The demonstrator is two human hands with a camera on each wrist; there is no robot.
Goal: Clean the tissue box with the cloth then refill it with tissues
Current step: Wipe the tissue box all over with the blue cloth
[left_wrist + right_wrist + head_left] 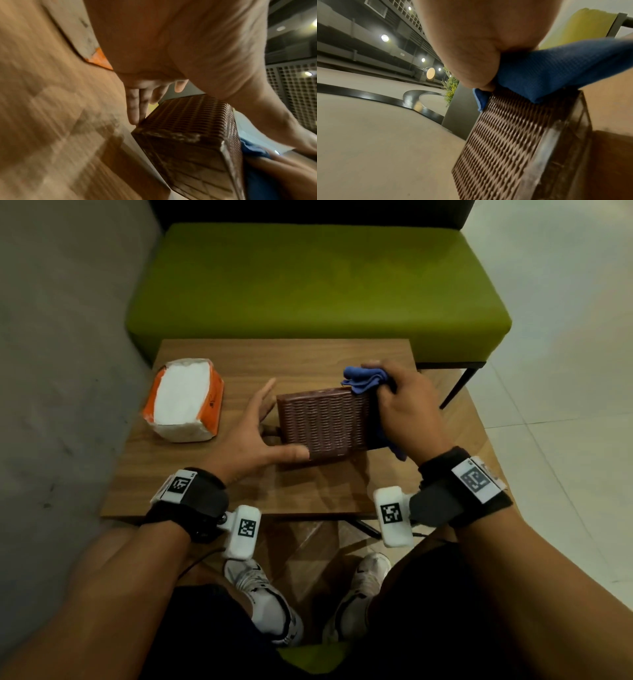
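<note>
A brown woven-pattern rectangular tissue box [323, 422] stands on a small wooden table [239, 491], near the table's middle. The person's left hand [253, 433] is spread flat, fingers straight, bracing the left side of the box, with the thumb lying along the box's near edge. The right hand [407, 409] is curled around a crumpled blue cloth [364, 380] and presses it against the right side of the box; folds of cloth stick out past the box's far right corner. Left of the box, apart from it, lies an opened orange plastic pack of white tissues [183, 400]. Beyond the table stands a green cushioned bench [318, 289].
</note>
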